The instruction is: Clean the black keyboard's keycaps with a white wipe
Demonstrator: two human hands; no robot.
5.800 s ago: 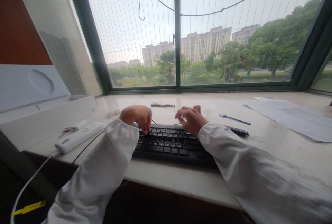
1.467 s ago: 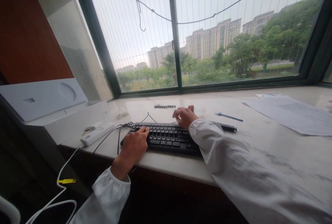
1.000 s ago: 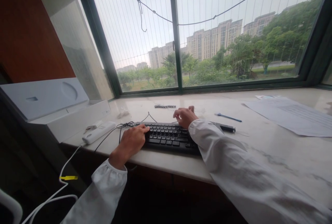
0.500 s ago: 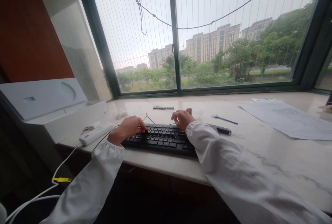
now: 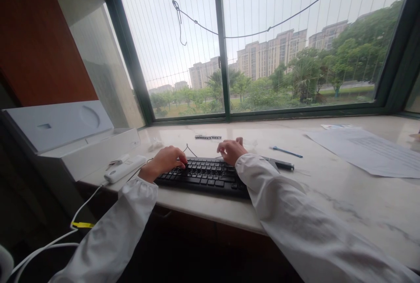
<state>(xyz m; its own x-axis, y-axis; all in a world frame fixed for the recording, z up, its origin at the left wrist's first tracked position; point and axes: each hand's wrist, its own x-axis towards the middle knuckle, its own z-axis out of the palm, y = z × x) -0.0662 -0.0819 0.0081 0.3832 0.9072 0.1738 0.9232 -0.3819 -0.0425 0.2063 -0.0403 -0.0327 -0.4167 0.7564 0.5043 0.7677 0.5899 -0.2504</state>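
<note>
Daylight falls through a wide green-framed window [image 5: 223,55], its wires and the trees and tall buildings outside filling most of the view. Below it runs the pale tabletop [image 5: 354,186], marbled with grey. A white box [image 5: 98,154] stands at the left, lid tipped back, and printed paper [image 5: 364,151] lies flat at the right. Between them, near the front edge and square to the person, sits the black keyboard [image 5: 210,181], the thing being worked on. Both hands are at it: the left hand [image 5: 166,162] bends down with fingers drawn together onto its left part, while the right hand [image 5: 231,151] hangs loosely curled over the back edge further right. Whether either one pinches anything, I cannot tell. Near the left wrist lies a slim white device [image 5: 126,169]; beyond the right wrist, a dark pen-like tool [image 5: 285,165] and a thinner blue tool [image 5: 288,151]; behind the keyboard, a short silvery strip [image 5: 208,137]. Smallest are the keys [image 5: 210,165], too fine here to judge one by one. My reading is that the step in hand is fingertip work on a single key at the left; continuing it would call for precise, light pressure from the left fingers, and a keyboard that does not slide.
</note>
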